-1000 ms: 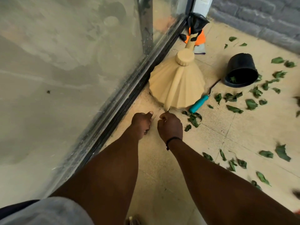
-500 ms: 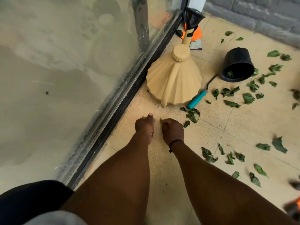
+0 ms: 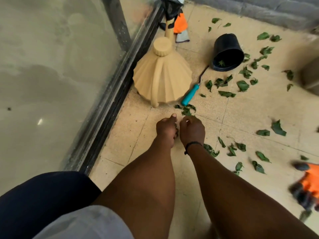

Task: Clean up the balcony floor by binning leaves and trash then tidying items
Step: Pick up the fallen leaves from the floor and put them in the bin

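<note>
- The left hand (image 3: 166, 129) is curled into a fist, thumb raised; whether anything is held cannot be told.
- A green leaf (image 3: 189, 114) is pinched at the right hand's (image 3: 192, 130) fingertips.
- More leaves (image 3: 224, 82) are scattered right of that hand, below a tipped black pot (image 3: 226, 52).

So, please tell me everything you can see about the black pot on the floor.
The black pot looks like a plain plastic flower pot, round, wider at the mouth than at the base. It lies tipped on its side on the tiled floor, its open mouth turned toward the camera. Inside, near the rim, lies at least one green leaf; no soil is visible. More leaves are scattered around it to the right. The dark metal end of the teal-handled tool reaches close to its rim; whether they touch is unclear. No hand touches it.
</note>
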